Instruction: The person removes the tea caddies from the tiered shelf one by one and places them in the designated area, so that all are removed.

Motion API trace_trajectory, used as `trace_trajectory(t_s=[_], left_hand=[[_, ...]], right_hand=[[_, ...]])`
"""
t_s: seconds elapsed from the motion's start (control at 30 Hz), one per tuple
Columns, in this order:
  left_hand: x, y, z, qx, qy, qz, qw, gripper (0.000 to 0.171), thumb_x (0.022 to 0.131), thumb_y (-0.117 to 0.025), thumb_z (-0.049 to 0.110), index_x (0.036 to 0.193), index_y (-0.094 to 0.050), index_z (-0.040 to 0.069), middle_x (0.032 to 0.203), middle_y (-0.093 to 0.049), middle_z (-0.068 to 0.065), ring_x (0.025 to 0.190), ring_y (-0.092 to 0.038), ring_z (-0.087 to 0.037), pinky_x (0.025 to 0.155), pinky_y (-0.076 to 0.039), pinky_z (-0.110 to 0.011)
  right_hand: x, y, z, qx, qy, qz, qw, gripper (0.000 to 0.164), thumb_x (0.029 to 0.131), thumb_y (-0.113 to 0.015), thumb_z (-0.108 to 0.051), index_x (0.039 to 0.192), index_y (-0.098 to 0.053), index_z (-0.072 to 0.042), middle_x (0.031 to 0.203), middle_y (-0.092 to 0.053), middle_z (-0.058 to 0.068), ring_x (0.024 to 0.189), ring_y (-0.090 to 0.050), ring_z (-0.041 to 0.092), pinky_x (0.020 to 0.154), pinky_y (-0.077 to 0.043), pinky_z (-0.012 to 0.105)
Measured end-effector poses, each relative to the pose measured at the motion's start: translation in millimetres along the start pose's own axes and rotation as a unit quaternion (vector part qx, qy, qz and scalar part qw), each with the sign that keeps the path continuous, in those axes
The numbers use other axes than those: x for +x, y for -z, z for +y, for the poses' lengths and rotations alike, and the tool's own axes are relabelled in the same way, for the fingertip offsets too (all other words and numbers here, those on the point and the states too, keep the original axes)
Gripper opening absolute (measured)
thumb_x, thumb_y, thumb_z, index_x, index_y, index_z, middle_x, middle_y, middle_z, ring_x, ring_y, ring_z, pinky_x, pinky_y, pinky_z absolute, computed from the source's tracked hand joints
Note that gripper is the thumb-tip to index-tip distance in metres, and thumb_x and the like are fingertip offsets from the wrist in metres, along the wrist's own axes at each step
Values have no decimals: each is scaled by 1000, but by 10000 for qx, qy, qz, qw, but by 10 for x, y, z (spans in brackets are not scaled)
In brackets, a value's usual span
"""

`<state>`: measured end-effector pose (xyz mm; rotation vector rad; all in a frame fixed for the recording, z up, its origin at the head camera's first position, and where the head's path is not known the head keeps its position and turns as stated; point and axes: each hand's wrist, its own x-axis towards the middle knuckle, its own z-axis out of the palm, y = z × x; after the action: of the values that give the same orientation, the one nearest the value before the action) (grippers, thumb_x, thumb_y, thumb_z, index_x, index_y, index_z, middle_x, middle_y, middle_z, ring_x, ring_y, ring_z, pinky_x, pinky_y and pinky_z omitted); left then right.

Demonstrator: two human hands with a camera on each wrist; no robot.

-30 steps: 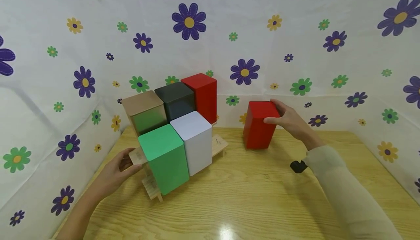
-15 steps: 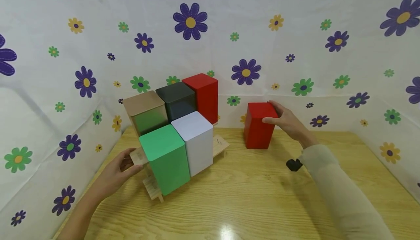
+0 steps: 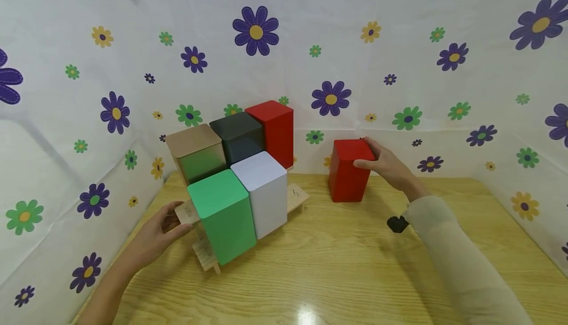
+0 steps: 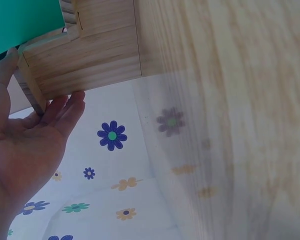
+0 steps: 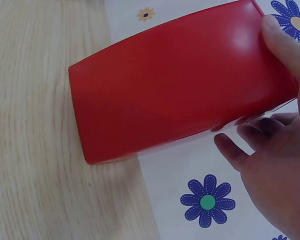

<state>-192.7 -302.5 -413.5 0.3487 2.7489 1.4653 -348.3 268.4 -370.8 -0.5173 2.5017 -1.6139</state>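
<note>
On the left of the head view, a stepped wooden rack [image 3: 296, 197] carries square-topped boxes in two rows. A green box [image 3: 230, 226] and a white box [image 3: 269, 201] make up the lower front row. Behind them stand a gold-brown box [image 3: 195, 142], a black box [image 3: 241, 137] and a red box [image 3: 279, 132]. My left hand [image 3: 151, 238] grips the rack's upper left end, its thumb in front and fingers behind the board [image 4: 32, 82]. My right hand [image 3: 390, 169] holds another red box [image 3: 348, 182] by its top, thumb [image 5: 285, 45] against one face. That box is upright at the table's back.
The pale wooden table [image 3: 328, 275] meets a white flowered cloth [image 3: 390, 49] at the back and both sides. A small black object [image 3: 398, 224] sits at my right sleeve [image 3: 452, 246].
The held red box's top has shifted slightly left, and my right hand and forearm have moved slightly left too. My left hand keeps its grip on the rack.
</note>
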Motion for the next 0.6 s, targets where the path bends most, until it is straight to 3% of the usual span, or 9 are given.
trace_trajectory(t_s=[0.17,0.33,0.5,0.6], left_hand=[[2,6,-15,72,72,-5,9999,75,104,-66,28,157,-26,-6,135,-56,-26,128,-56,-45,93,-53,-31],[-15,11,21,146,184,-25,9997,75,105,-65,30,158,-25,-5,136,-55,-25,129,-54,-45,93,-54,-35],[-21,11,48,163,185,-51,9997,74,105,-64,27,158,-25,-6,139,-54,-26,130,-54,-45,95,-53,-37],[-16,6,49,171,164,-57,9997,74,105,-65,27,158,-25,-6,138,-54,-26,129,-54,-45,94,-53,-37]], right_hand=[[-83,14,-63,-124,102,513,9986,97,100,-70,-31,167,-2,-13,172,-13,12,153,-21,44,116,-26,63],[-187,56,-213,-318,349,1158,9922,88,101,-67,-37,167,-14,-15,170,-24,9,150,-31,44,113,-32,65],[-262,22,-344,-482,482,1332,9887,84,99,-70,-40,166,-24,-17,167,-33,0,149,-36,34,112,-36,60],[-302,-38,-428,-506,627,1277,9885,83,99,-70,-39,165,-26,-17,164,-37,1,147,-40,34,110,-40,59]])
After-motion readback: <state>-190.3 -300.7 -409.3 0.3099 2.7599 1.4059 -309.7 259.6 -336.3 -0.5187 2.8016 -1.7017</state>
